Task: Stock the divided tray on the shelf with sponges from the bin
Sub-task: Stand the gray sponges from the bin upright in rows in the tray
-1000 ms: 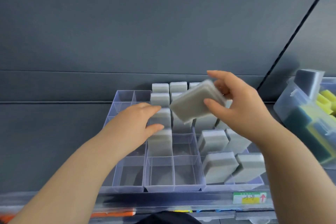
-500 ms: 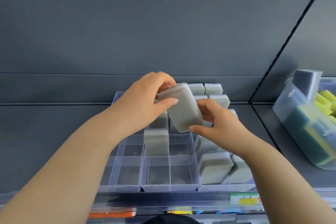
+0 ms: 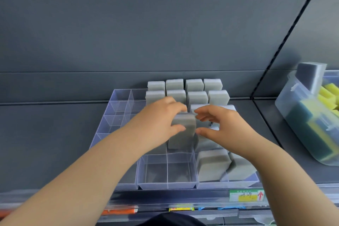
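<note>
The divided tray is clear, glossy plastic with smooth, thin walls. Each grey sponge is matt, fine-pored foam. The bin is cloudy, translucent plastic. The yellow sponges inside it are coarser foam backed with a dark green scouring layer. The shelf looks like smooth, matt grey metal. The label is paper.

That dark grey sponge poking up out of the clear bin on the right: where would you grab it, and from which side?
Probably pinch the dark grey sponge by its upper end, coming from above. That end stands free above the bin rim; its lower part sits inside, with the clear wall and yellow sponges close around it.
</note>
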Demonstrator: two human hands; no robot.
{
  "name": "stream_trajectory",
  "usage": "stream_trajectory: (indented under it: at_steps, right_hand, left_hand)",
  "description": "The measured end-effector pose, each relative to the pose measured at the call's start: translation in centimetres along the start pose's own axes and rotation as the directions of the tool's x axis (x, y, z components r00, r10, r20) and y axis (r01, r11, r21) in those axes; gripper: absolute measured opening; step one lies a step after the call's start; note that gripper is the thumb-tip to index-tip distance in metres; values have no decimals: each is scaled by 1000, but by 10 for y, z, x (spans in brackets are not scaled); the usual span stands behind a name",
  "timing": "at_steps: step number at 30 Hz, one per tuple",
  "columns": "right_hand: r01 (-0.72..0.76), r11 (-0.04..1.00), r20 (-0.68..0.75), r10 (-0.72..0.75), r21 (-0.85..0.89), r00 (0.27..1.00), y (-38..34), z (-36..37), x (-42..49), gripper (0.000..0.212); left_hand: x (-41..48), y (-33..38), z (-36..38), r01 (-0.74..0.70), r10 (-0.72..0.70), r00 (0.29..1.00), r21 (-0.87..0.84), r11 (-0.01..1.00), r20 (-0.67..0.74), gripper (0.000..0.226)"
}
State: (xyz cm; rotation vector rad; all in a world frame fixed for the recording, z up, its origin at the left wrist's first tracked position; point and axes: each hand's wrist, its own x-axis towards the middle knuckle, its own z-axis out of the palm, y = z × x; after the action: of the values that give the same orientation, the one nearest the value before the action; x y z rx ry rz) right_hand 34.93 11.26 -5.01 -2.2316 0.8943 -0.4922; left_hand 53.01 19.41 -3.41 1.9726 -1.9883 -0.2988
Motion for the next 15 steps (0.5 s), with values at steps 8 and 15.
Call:
stream_trajectory:
  at_steps: [8,15]
  right_hand:
    - [59,996,49,-56,-70,997,-2,6,3,40]
    - [88,989,101,-76,-122,992,-2,12,10,39]
  left_hand:
    - [-2,-10,34,34,-39,997,78,996,61,45]
    - [-1,-12,37,55,-56,998,62,997,8,47]
